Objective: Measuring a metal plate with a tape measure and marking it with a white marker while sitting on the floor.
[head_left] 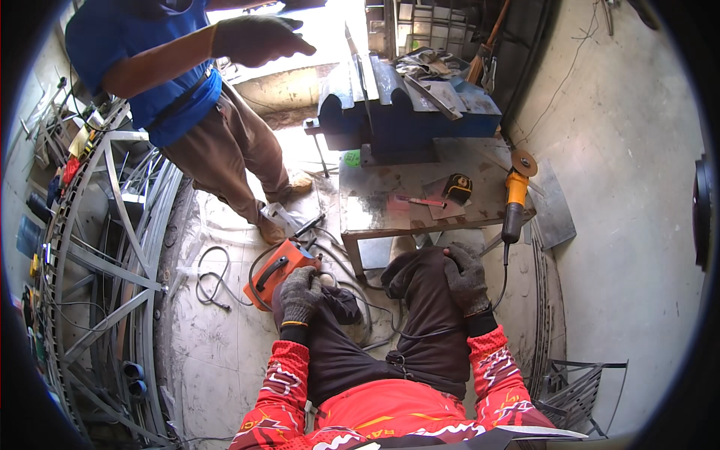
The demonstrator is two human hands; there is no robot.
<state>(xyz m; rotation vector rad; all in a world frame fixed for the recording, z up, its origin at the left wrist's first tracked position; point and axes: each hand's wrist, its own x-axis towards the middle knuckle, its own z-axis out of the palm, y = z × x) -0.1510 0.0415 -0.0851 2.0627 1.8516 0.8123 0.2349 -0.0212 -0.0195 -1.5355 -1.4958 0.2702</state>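
Observation:
My left hand [301, 296], in a grey knit glove, lies on my left knee, its fingers loosely draped over it and partly out of sight. Also gloved, my right hand [466, 279] rests open on my right knee. Neither holds a tool. Beside my left knee an orange machine with a black carry handle [276, 273] stands on the floor. The low worktable [367, 211] in front of my knees carries a yellow and black angle grinder [516, 192] at its right edge, disc upward. A black and yellow tape measure [458, 187] and a red and white marker-like stick [421, 201] lie near its middle.
A person in a blue shirt [169, 90] stands at the front left, a gloved hand [262, 39] stretched out. Blue metal blocks [405, 124] sit at the table's back. Cables [360, 300] loop across the floor. Metal frames [112, 300] line the left; a wall [622, 150] bounds the right.

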